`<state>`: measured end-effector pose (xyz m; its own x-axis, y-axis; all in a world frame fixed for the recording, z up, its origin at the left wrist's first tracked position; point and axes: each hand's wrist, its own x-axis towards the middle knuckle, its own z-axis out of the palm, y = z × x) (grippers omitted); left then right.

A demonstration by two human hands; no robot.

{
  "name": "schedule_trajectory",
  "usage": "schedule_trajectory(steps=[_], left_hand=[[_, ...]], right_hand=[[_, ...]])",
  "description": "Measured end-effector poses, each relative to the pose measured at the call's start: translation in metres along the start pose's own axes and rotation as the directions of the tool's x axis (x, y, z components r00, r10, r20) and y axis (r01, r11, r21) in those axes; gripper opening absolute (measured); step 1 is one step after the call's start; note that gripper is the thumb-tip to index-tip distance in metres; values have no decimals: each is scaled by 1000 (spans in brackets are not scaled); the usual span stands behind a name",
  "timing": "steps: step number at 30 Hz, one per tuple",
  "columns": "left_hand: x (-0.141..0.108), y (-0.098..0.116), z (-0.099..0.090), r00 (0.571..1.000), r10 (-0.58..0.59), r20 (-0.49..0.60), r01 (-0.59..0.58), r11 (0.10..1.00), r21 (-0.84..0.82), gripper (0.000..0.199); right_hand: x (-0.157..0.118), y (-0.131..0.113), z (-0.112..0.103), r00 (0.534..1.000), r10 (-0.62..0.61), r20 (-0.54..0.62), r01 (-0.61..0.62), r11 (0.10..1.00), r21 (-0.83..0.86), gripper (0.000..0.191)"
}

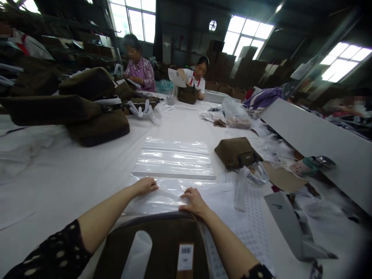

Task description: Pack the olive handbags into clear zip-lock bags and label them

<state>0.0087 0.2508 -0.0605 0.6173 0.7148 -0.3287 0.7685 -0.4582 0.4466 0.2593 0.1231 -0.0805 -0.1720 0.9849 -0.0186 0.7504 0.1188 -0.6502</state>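
A dark olive fabric bag (162,248) lies closest to me, with a white barcode tag (185,256) and a strip of white wrap (137,254) on it. Just beyond its top edge is a clear plastic bag (162,201), wrinkled and glossy. My left hand (147,186) is closed on the plastic, fingertips pressed together. On the other side, my right hand (194,201) has curled fingers gripping the plastic, its thumb beside the olive bag's top edge. Flat clear plastic bags (174,157) lie stacked ahead of both hands.
Olive bags (99,128) are piled at left. A smaller olive bag (236,153), a printed sheet (252,217), a grey tape dispenser (286,224) and a bottle (314,164) lie at right. Two people (142,73) work across the table. A white board (316,143) edges the right side.
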Motion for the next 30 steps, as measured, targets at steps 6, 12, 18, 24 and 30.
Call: schedule_trajectory(steps=[6, 12, 18, 24, 30], left_hand=[[-18, 13, -57, 999, -27, 32, 26, 999, 21, 49], [-72, 27, -74, 996, 81, -41, -62, 933, 354, 28], [-84, 7, -82, 989, 36, -145, 12, 948, 318, 17], [-89, 7, -69, 998, 25, -50, -10, 958, 288, 30], [-105, 16, -38, 965, 93, -244, -32, 970, 241, 25]], right_hand=[[36, -23, -40, 979, 20, 205, 24, 977, -210, 24], [60, -54, -74, 943, -17, 332, 90, 974, -206, 20], [72, -70, -44, 965, 35, 261, 23, 976, -217, 12], [87, -73, -28, 987, 40, 154, -4, 974, -227, 35], [71, -89, -43, 980, -124, 153, 144, 982, -126, 43]])
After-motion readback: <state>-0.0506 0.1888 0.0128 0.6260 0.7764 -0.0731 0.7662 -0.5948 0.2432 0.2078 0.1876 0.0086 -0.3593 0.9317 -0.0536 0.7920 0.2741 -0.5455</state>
